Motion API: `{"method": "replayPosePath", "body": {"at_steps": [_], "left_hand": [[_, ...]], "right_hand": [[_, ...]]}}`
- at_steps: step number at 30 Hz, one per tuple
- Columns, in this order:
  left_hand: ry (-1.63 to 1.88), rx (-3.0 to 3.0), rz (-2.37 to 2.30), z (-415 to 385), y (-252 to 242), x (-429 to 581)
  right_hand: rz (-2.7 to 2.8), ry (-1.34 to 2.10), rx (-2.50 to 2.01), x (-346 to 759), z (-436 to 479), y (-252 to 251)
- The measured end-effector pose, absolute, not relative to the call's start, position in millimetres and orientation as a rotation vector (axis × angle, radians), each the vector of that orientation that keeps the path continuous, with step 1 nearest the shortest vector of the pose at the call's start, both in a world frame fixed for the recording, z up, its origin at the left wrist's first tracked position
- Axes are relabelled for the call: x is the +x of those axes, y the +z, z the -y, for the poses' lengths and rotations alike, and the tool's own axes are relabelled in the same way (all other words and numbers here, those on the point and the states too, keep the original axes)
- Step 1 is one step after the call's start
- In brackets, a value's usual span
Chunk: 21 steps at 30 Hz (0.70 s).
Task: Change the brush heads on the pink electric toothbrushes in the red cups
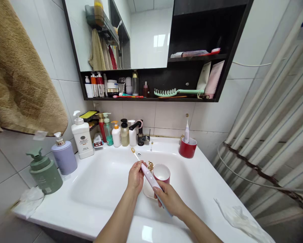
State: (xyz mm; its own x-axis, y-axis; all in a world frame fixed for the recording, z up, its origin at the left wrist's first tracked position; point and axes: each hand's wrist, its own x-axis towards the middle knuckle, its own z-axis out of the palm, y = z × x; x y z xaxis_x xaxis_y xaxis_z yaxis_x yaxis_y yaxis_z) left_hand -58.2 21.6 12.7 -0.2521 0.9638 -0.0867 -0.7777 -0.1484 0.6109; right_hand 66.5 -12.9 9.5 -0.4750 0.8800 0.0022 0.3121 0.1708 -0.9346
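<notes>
An electric toothbrush (149, 176) with a pale pink handle and white neck slants across the sink, its yellowish brush head up and to the left. My right hand (169, 198) is wrapped round the handle's lower part. Near the joint of neck and handle, my left hand (136, 176) pinches the brush with its fingertips. Behind my hands, a red cup (161, 171) with a white inside stands in the basin, on or beside a pale flat piece that is partly hidden. A gold-coloured drain fitting (150, 165) shows between the cup and my left fingers.
A black faucet (140, 133) rises at the sink's back edge. Several pump bottles (116, 135) line the left and back rim. A second red cup (188, 149) holds another electric toothbrush (186, 131) at the back right. White gloves (238, 217) lie on the right rim. A mirror cabinet (151, 99) hangs above.
</notes>
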Motion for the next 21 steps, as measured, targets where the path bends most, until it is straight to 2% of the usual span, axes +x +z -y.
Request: {"method": "replayPosePath", "body": {"at_steps": [4,8,12,16,21], "left_hand": [[1.729,0.304,-0.671,-22.6,13.5,-58.3],[1.731,0.3,-0.683,-22.9,14.5,-58.2],[1.733,0.277,-0.695,-21.8,14.4,-55.8],[1.756,0.284,-0.686,-25.2,13.7,-60.4],[1.807,0.24,-0.749,-33.6,12.5,-83.5]], "right_hand": [[1.895,1.161,-1.163,64.0,14.8,9.7],[1.895,1.278,-1.141,62.6,15.0,7.9],[1.881,1.219,-1.171,62.3,14.7,7.6],[1.878,1.352,-1.117,64.9,15.9,8.4],[1.924,1.32,-1.155,69.6,18.1,5.3]]}}
